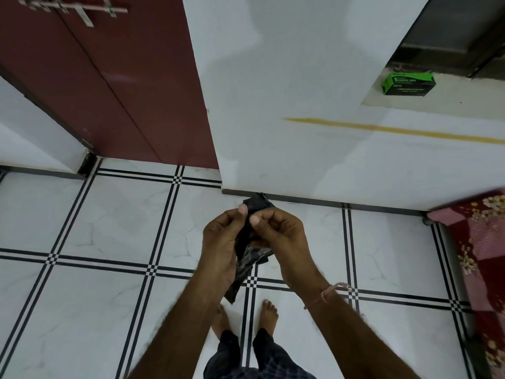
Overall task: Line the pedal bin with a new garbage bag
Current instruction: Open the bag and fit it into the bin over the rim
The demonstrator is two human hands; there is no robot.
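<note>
White floor tiles point(114, 214) with thin black lines fill the lower part of the view, and the person stands on them with bare feet. Closest to the camera, both forearms reach forward and the two hands meet in front of the body. The left hand point(222, 242) is closed around the side of a folded black garbage bag point(243, 258), its thumb pressing on the upper edge. The right hand point(281, 236) pinches the same upper edge between thumb and bent fingers, touching the left hand. The bag is compact and hangs down between the palms; its mouth is not opened yet.

Farther away stands a white wall, with a dark red door point(109, 77) to the left. On a ledge at the upper right lies a green box point(408, 83), probably the package of the bags.

No pedal bin is visible. It seems the task is at an early stage: one bag is taken, but unfolding it, opening it and fitting it into the bin all remain.
</note>
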